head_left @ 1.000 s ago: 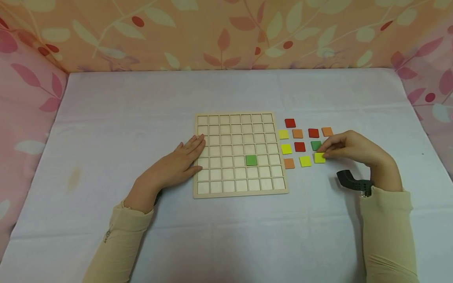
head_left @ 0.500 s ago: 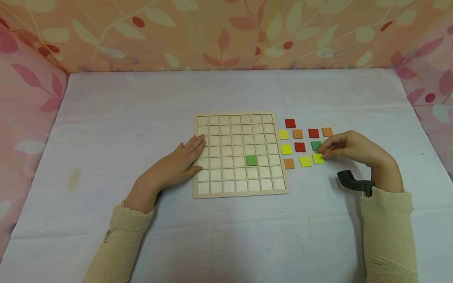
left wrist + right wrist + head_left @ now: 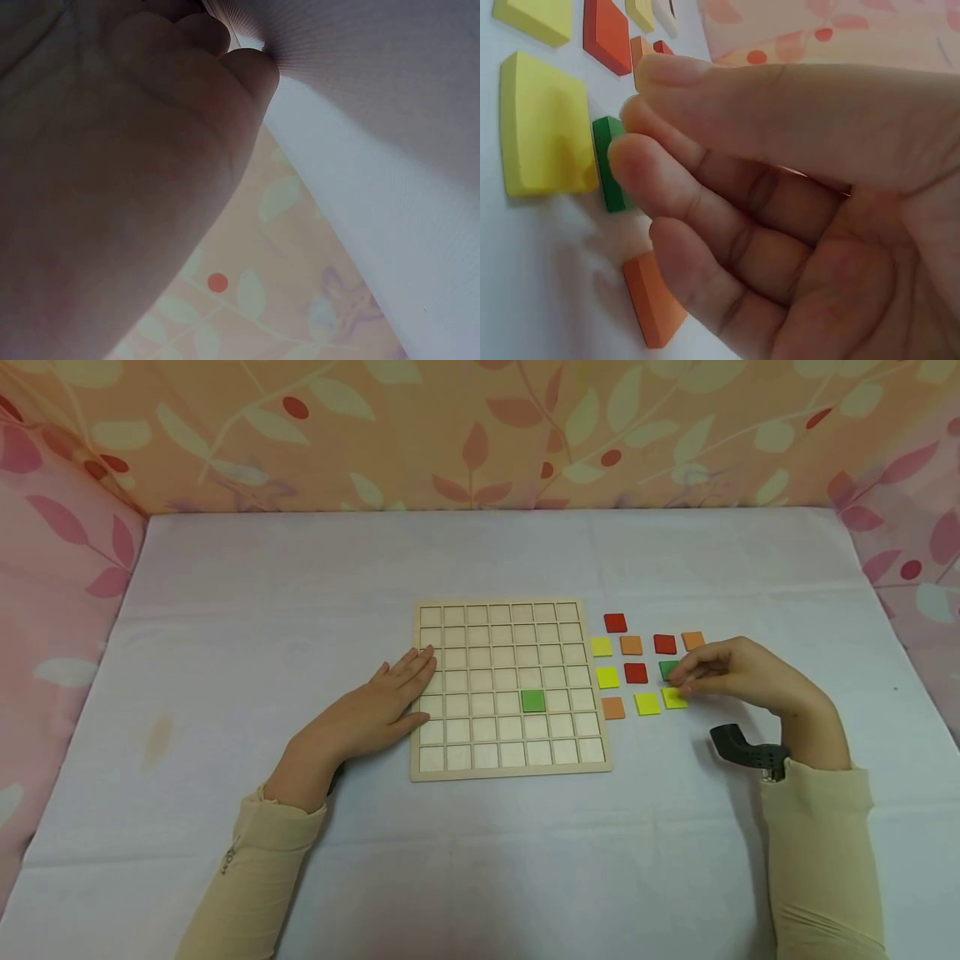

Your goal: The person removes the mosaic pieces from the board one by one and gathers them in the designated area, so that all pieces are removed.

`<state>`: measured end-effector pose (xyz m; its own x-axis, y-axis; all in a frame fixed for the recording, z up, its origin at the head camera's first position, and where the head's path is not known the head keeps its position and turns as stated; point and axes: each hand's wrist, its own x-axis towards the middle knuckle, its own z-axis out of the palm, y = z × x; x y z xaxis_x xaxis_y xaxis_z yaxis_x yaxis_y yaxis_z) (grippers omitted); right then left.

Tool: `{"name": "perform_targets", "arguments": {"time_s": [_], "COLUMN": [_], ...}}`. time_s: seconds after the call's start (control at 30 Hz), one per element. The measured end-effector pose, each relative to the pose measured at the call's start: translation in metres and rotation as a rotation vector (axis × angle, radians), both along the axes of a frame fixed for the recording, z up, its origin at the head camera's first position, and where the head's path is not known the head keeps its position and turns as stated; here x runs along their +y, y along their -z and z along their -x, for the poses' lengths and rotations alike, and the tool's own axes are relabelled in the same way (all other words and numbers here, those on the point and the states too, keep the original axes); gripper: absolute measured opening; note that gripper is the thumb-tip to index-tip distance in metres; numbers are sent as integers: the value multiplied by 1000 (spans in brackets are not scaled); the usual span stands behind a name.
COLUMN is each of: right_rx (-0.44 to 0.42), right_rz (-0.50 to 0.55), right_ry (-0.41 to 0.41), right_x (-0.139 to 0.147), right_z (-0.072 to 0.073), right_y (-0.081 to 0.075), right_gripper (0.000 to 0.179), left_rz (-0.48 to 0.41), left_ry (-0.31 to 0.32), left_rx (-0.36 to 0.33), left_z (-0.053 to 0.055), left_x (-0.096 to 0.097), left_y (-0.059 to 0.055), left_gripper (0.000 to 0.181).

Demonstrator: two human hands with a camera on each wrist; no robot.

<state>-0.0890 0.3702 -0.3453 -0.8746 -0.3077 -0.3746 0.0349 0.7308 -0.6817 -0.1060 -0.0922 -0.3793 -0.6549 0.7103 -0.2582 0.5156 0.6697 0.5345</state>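
Note:
My left hand (image 3: pixel 375 710) rests with spread, straight fingers on the left edge of a wooden grid board (image 3: pixel 510 772); the left wrist view shows its palm side (image 3: pixel 142 165). One green tile (image 3: pixel 533 701) lies in a cell of the board. To the right of the board, my right hand (image 3: pixel 742 672) hovers with loosely bent fingers above a yellow tile (image 3: pixel 673 698) and a second green tile (image 3: pixel 667 670), which it partly covers. In the right wrist view, nothing is between the thumb and fingers of that hand (image 3: pixel 780 202), and the yellow tile (image 3: pixel 547 127) lies flat beside the fingertips.
Red tiles (image 3: pixel 635 673), orange tiles (image 3: pixel 613 708) and other yellow tiles (image 3: pixel 647 703) lie loosely between the board and the right hand. A white cloth (image 3: pixel 480 860) covers the table. Floral fabric (image 3: pixel 480 435) stands along the back and both sides.
The yellow tile under my right fingertips has slid slightly left, toward the neighbouring yellow tile. My right fingers have since come off it and shifted a little left. The left hand stays put.

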Motion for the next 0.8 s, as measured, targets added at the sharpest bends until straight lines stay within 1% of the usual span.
{"name": "perform_targets", "arguments": {"time_s": [0.3,0.5,0.6,0.7,0.8], "right_rx": [39,80,87,83,58], "right_rz": [48,75,86,91,103], "right_ry": [1,-10,-10,-16,-17], "right_x": [-13,-29,-38,-47,-55], "right_z": [5,9,10,7,-1], "right_y": [1,1,1,3,6], "right_gripper": [13,14,14,12,10], "left_rz": [-5,-3,-11,-18,-16], "left_ry": [-3,-6,-13,-21,-20], "left_rx": [13,21,20,11,-12], "left_z": [2,4,4,2,-3], "left_x": [-1,-2,-2,-2,-1], "left_y": [-1,-2,-2,-1,2], "left_gripper": [70,70,70,70,70]}}
